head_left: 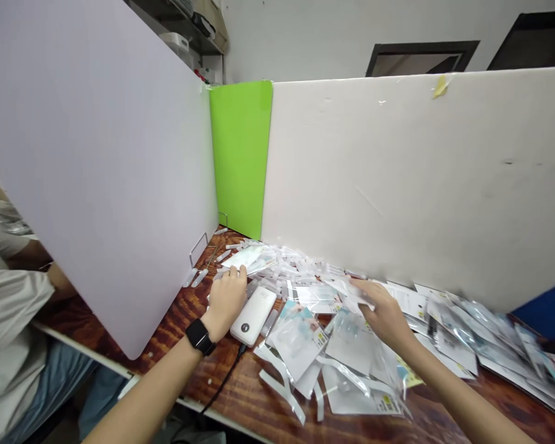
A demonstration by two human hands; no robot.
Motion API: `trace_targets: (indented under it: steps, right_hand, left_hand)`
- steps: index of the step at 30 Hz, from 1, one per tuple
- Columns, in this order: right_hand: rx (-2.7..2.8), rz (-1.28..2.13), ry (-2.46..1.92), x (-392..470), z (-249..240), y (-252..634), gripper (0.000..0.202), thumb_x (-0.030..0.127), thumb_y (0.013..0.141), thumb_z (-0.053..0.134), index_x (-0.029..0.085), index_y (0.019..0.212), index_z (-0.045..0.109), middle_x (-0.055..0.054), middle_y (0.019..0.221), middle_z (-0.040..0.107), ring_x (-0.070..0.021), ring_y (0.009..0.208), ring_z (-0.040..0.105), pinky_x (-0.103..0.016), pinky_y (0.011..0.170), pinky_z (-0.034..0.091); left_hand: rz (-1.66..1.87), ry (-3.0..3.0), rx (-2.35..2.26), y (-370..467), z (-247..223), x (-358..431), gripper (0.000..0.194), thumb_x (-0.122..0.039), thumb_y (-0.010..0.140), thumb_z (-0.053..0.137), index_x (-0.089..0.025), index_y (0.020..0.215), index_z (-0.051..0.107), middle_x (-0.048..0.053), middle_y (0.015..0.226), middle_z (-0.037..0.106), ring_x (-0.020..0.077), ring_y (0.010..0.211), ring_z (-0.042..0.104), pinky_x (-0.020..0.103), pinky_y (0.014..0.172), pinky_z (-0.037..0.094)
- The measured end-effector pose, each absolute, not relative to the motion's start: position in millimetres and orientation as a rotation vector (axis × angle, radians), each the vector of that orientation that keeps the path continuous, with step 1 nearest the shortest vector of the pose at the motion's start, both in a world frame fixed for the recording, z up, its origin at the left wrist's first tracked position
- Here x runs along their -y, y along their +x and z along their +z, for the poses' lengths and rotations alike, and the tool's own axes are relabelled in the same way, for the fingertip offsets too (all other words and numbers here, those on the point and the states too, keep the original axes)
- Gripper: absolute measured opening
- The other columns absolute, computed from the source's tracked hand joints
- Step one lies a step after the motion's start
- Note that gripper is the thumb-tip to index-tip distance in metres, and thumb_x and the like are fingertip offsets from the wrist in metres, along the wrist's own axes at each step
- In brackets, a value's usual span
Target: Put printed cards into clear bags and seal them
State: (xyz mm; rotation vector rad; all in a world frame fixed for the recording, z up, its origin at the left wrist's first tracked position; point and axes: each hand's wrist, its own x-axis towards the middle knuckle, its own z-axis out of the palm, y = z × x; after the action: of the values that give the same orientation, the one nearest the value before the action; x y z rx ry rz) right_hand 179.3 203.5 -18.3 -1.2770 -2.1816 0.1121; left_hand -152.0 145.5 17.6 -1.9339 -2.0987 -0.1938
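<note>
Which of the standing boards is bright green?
The narrow board at the corner, between the left pale board and the long back board; those two are whitish.

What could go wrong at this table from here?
The left hand is close beside the white device, whose cable runs over the edge of the table; a snag might pull it off. The small plastic pieces lie loose in a heap, so a brush of the hand could scatter them. Loose strips lie on and beside the packets and might get mixed in.

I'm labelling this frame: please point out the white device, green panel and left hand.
White device [255,314], head view: upper surface.
Green panel [241,159], head view: front, middle.
Left hand [226,301], head view: back of it.
</note>
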Motion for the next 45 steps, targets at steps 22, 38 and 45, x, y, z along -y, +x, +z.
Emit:
trace_targets:
  steps: [22, 38, 45]
  right_hand:
    - [2.065, 0.687, -1.855, -263.2, -13.3, 143.3, 0.030, 0.031, 0.090, 0.056, 0.015, 0.116, 0.055, -0.008, 0.116, 0.058, -0.0214, 0.099, 0.060, -0.042, 0.083, 0.051]
    - [1.623, 1.158, -1.816, -283.5, -50.0, 127.1, 0.031, 0.030, 0.090, 0.056, 0.015, 0.117, 0.054, -0.008, 0.116, 0.058, -0.0211, 0.097, 0.060, -0.041, 0.081, 0.052]
    - [1.348, 1.256, -1.606, -299.1, -34.6, 165.6, 0.031, 0.029, 0.091, 0.055, 0.016, 0.119, 0.054, -0.009, 0.118, 0.057, -0.0208, 0.097, 0.060, -0.040, 0.081, 0.052]
  left_hand:
    - [-0.098, -2.129, 2.079, 41.7, -7.4, -80.9, 0.057, 0.006, 0.079, 0.030, -0.008, 0.131, 0.049, 0.030, 0.132, 0.047, 0.0433, 0.121, 0.047, 0.065, 0.079, 0.048]
    - [-0.219, -2.109, 2.003, 31.2, -37.5, -76.0, 0.050, -0.005, 0.081, 0.039, -0.006, 0.130, 0.051, 0.030, 0.131, 0.048, 0.0447, 0.123, 0.044, 0.068, 0.094, 0.036]
    - [-0.370, -2.224, 1.915, 17.7, -51.8, -77.1, 0.049, -0.010, 0.085, 0.034, -0.012, 0.131, 0.052, 0.026, 0.129, 0.053, 0.0427, 0.121, 0.047, 0.066, 0.095, 0.038]
